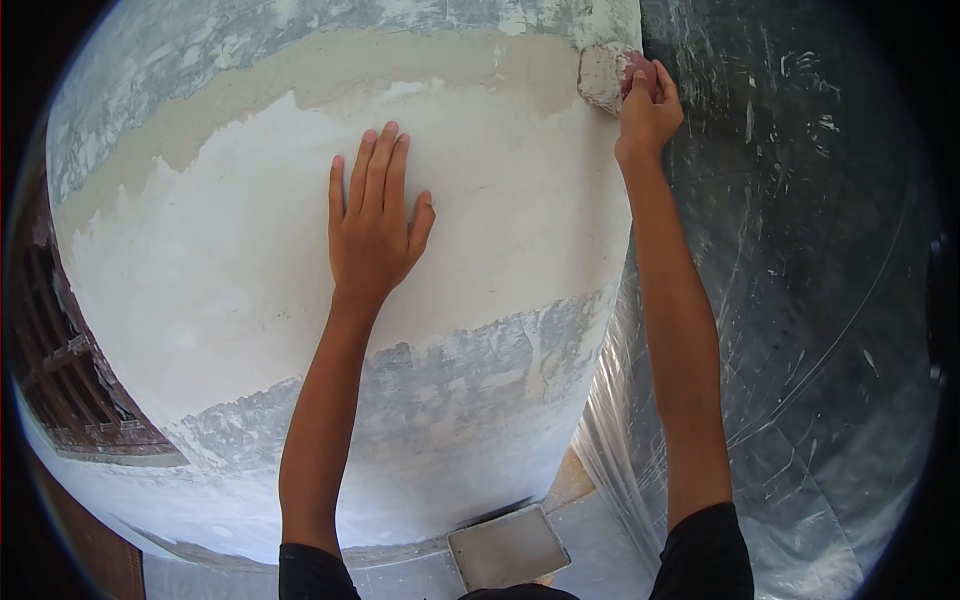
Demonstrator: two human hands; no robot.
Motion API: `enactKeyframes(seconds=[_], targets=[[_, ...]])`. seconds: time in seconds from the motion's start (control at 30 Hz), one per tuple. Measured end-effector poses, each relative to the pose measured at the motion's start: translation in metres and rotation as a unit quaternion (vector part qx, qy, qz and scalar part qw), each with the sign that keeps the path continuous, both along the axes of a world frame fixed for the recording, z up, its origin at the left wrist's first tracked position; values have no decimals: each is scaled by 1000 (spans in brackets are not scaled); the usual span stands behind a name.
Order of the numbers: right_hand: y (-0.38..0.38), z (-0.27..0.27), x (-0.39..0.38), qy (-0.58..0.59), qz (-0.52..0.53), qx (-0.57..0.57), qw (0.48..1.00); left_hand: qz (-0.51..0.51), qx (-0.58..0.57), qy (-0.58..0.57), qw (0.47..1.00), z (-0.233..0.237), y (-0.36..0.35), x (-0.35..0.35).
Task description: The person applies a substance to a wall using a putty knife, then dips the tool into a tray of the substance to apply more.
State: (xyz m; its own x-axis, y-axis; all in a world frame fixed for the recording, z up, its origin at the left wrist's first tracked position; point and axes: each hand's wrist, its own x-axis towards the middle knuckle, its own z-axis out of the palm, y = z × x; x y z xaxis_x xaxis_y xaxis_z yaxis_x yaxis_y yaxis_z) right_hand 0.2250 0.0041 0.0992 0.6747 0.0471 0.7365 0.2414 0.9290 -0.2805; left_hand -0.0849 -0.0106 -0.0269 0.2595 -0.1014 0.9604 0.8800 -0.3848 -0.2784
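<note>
My left hand (pixel 372 225) lies flat against the white plastered wall (pixel 230 270), its fingers stretched out and holding nothing. My right hand (pixel 650 115) is raised near the wall's right edge. Its fingers close round a plaster-caked spreader (pixel 602 78) with a dark red part by the thumb. The spreader's broad whitish face is at the right end of a damp-looking beige band of plaster (pixel 420 65). Whether it touches the wall cannot be made out.
Clear plastic sheeting (pixel 790 300), splashed with white, hangs over a dark area to the right. Below, a shallow tray (pixel 508 548) stands by the foot of the wall. A dark red slatted opening (pixel 70 350) borders the wall at left.
</note>
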Motion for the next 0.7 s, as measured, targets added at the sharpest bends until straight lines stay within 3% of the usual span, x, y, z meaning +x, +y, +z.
enactKeyframes(seconds=[0.07,0.13,0.17,0.23,0.37,0.43,0.5,0.57,0.7], targets=[[-5,0,-5,54,39,33,997,0,0,1,1000,0,0,0],[-8,-7,-10,-66,18,-16,998,1,1,1,1000,0,1,0],[-6,-6,-7,-65,17,-17,998,0,0,2,1000,1,1,0],[-1,-2,-5,24,34,-12,999,2,2,2,1000,0,1,0],[-5,-1,-15,23,51,62,997,5,2,2,1000,0,0,1],[-19,-8,-27,-113,-9,-42,993,0,6,0,1000,1,1,0],[-10,-5,-20,-96,5,-53,994,1,7,0,1000,0,1,1],[-3,2,-14,55,21,24,998,4,9,-2,1000,0,1,1],[-14,-8,-25,3,92,44,995,18,12,-3,1000,1,-1,1]])
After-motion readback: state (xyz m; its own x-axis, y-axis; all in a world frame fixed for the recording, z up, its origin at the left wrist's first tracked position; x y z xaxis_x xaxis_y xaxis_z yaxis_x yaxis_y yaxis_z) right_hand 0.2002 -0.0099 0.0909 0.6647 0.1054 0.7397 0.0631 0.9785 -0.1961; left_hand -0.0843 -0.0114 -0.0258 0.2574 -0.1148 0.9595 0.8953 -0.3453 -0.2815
